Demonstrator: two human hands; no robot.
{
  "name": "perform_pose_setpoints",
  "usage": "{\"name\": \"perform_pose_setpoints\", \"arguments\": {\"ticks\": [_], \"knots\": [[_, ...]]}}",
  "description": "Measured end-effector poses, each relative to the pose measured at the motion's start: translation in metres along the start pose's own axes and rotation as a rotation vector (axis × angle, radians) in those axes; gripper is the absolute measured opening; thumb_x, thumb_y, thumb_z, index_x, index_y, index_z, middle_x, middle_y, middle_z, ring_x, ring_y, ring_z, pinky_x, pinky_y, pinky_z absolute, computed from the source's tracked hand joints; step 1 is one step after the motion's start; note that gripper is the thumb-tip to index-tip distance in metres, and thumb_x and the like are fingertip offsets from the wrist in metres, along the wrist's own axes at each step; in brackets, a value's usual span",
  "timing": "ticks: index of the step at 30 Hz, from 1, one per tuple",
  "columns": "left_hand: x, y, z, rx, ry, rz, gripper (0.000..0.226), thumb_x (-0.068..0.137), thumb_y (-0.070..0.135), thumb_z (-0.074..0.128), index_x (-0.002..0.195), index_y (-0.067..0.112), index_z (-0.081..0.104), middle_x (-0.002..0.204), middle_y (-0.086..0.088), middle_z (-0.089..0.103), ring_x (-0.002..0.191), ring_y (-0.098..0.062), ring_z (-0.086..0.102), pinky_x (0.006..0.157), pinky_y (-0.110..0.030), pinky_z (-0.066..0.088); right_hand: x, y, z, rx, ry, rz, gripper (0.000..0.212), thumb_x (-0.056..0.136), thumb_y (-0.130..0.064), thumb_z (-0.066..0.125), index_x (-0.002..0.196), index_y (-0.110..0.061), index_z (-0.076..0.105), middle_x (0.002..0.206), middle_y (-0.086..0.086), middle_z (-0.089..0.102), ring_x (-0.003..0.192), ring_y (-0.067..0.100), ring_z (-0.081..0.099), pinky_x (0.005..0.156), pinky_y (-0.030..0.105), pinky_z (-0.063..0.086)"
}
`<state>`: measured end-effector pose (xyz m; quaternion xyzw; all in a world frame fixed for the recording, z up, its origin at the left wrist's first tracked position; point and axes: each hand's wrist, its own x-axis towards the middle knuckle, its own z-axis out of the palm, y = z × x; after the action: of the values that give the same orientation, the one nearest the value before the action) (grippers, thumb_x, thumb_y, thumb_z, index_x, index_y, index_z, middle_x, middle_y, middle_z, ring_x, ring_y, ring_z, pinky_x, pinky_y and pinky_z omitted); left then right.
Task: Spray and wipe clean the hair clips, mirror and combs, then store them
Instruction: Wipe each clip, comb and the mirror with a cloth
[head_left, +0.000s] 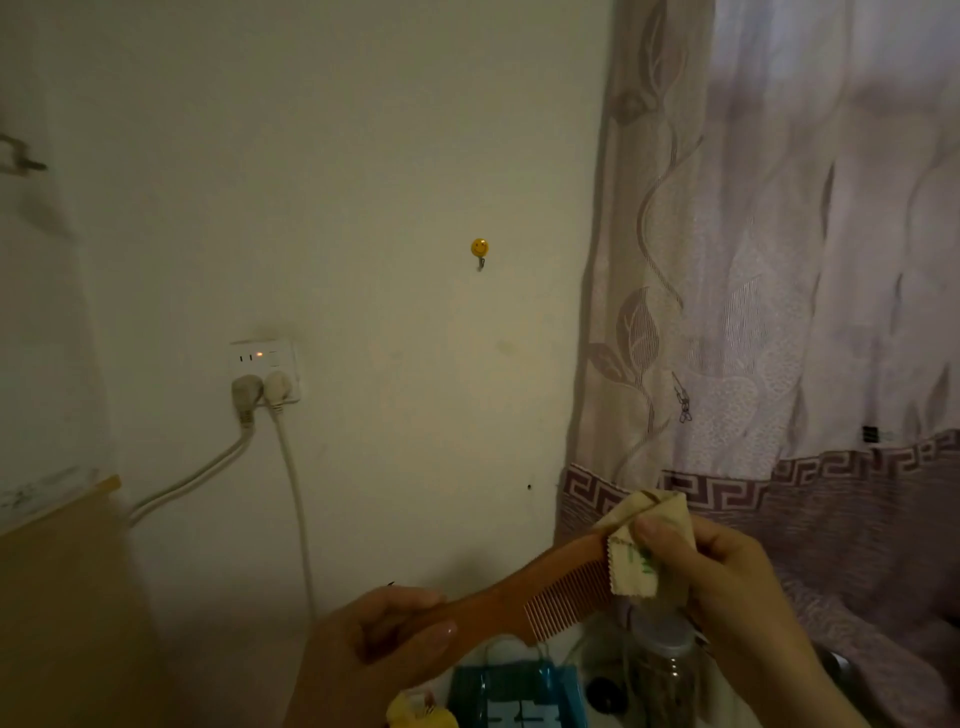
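Note:
My left hand (384, 644) grips the handle of a reddish-brown wooden comb (550, 587), which slants up to the right with its fine teeth pointing down. My right hand (722, 577) pinches a small beige cloth (644, 545) folded over the far end of the comb, thumb pressed on the cloth's front. Both are held up in front of the wall at the lower middle of the head view. No hair clips or mirror are visible.
Below the hands sit a blue bag (519, 696), a clear plastic bottle with a pale cap (665, 665), a yellow item (415, 712) and a small dark round object (605, 693). A wall socket with two plugs (265, 379), a smiley hook (479, 249) and a curtain (779, 312) stand behind.

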<state>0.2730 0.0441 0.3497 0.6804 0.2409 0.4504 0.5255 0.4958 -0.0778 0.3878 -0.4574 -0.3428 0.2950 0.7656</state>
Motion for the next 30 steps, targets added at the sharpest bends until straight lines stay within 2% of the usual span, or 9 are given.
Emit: {"name": "perform_pose_setpoints", "arguments": {"ticks": [4, 5, 7, 11, 15, 21, 24, 27, 30], "knots": [[0.004, 0.005, 0.0, 0.188, -0.036, 0.062, 0.021, 0.058, 0.011, 0.088, 0.071, 0.024, 0.078, 0.076, -0.005, 0.075, 0.079, -0.019, 0.072, 0.061, -0.018, 0.054, 0.003, 0.0, 0.004, -0.307, -0.2, -0.1, 0.015, 0.071, -0.015, 0.067, 0.07, -0.001, 0.075, 0.071, 0.019, 0.071, 0.061, 0.021, 0.067, 0.055, 0.022, 0.052], [0.006, 0.005, 0.0, 0.21, -0.051, 0.063, 0.021, 0.064, 0.001, 0.082, 0.07, 0.021, 0.078, 0.075, -0.005, 0.075, 0.078, -0.019, 0.072, 0.06, -0.018, 0.054, 0.003, 0.0, 0.006, -0.383, -0.266, -0.089, 0.019, 0.069, -0.02, 0.068, 0.071, -0.003, 0.075, 0.072, 0.017, 0.072, 0.064, 0.021, 0.068, 0.059, 0.022, 0.052], [0.008, 0.008, 0.001, 0.203, -0.075, 0.057, 0.019, 0.066, 0.0, 0.079, 0.076, 0.016, 0.076, 0.074, -0.007, 0.074, 0.076, -0.019, 0.072, 0.06, -0.02, 0.055, 0.003, 0.002, 0.011, -0.481, -0.367, -0.052, 0.024, 0.068, -0.026, 0.07, 0.074, -0.003, 0.074, 0.074, 0.013, 0.073, 0.068, 0.02, 0.069, 0.063, 0.023, 0.051], [0.004, 0.018, 0.003, 0.141, -0.094, 0.053, 0.028, 0.059, 0.03, 0.088, 0.077, 0.014, 0.074, 0.072, -0.011, 0.073, 0.071, -0.021, 0.071, 0.058, -0.022, 0.054, -0.003, 0.005, 0.017, -0.565, -0.457, -0.06, 0.019, 0.069, -0.028, 0.075, 0.069, -0.01, 0.074, 0.068, 0.007, 0.071, 0.064, 0.013, 0.065, 0.063, 0.022, 0.048], [-0.005, 0.021, 0.01, 0.151, -0.054, 0.052, 0.015, 0.07, -0.002, 0.075, 0.082, 0.006, 0.071, 0.07, -0.012, 0.073, 0.067, -0.018, 0.071, 0.052, -0.019, 0.052, -0.013, 0.005, 0.009, -0.645, -0.523, -0.03, 0.034, 0.066, -0.032, 0.08, 0.073, 0.0, 0.073, 0.068, 0.008, 0.069, 0.065, 0.011, 0.062, 0.064, 0.025, 0.048], [-0.022, 0.028, 0.036, 0.179, 0.0, 0.09, 0.019, 0.069, -0.003, 0.076, 0.073, 0.015, 0.074, 0.072, -0.012, 0.073, 0.065, -0.023, 0.068, 0.051, -0.019, 0.051, -0.028, -0.009, -0.023, -0.67, -0.585, 0.007, 0.02, 0.066, -0.032, 0.085, 0.072, -0.014, 0.077, 0.07, 0.007, 0.07, 0.069, 0.014, 0.062, 0.069, 0.033, 0.049], [-0.035, 0.034, 0.051, 0.117, 0.034, 0.077, 0.015, 0.061, 0.014, 0.084, 0.069, 0.023, 0.076, 0.074, -0.01, 0.074, 0.07, -0.025, 0.069, 0.053, -0.021, 0.053, -0.036, -0.013, -0.045, -0.646, -0.584, 0.032, 0.041, 0.059, -0.042, 0.085, 0.075, -0.005, 0.076, 0.073, 0.019, 0.069, 0.07, 0.022, 0.059, 0.069, 0.036, 0.045], [-0.047, 0.036, 0.06, 0.101, 0.036, 0.059, 0.06, 0.026, 0.064, 0.085, 0.076, 0.031, 0.075, 0.078, -0.006, 0.075, 0.077, -0.022, 0.071, 0.055, -0.022, 0.054, -0.043, -0.013, -0.065, -0.595, -0.56, 0.035, 0.038, 0.057, -0.043, 0.084, 0.069, -0.008, 0.076, 0.065, 0.012, 0.065, 0.064, 0.018, 0.055, 0.063, 0.03, 0.042], [-0.057, 0.038, 0.069, 0.124, 0.101, 0.03, 0.057, 0.029, 0.06, 0.086, 0.076, 0.03, 0.076, 0.081, -0.005, 0.075, 0.079, -0.025, 0.071, 0.054, -0.022, 0.054, -0.051, -0.012, -0.077, -0.562, -0.541, 0.038, 0.035, 0.055, -0.043, 0.084, 0.065, -0.011, 0.075, 0.063, 0.01, 0.063, 0.063, 0.018, 0.054, 0.063, 0.028, 0.04]]}}
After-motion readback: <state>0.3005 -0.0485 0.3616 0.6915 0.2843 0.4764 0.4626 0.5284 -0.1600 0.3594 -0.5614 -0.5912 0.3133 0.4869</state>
